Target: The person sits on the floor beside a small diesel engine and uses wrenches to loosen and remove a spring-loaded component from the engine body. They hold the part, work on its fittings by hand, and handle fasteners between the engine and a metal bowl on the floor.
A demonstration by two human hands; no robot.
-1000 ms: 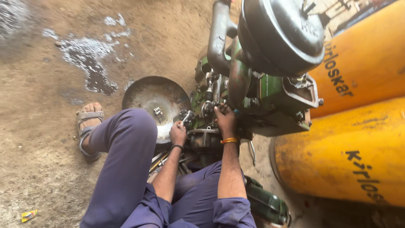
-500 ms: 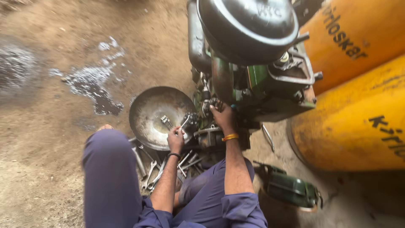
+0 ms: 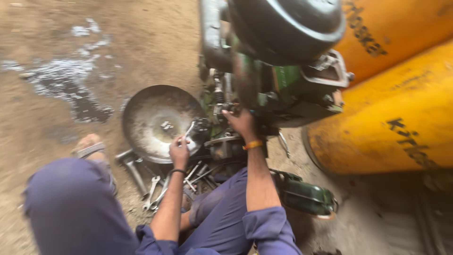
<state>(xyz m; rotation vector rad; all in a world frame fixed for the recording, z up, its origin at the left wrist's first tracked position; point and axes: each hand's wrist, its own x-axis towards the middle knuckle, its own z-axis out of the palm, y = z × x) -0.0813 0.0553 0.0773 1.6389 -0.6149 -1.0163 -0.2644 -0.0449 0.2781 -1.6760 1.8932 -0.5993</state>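
While gripping a spanner (image 3: 188, 132) in closed left hand (image 3: 179, 151) fingers at frame centre, shaft slanting up-right toward green engine (image 3: 278, 89); right hand (image 3: 243, 123), nearer, pressed there, grip unclear.

Head view, steeply downward, near

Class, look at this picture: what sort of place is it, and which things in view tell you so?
Probably an open-air repair yard or roadside workshop: bare dirt ground, spanners scattered beside a metal pan, and a green engine next to large yellow tanks.
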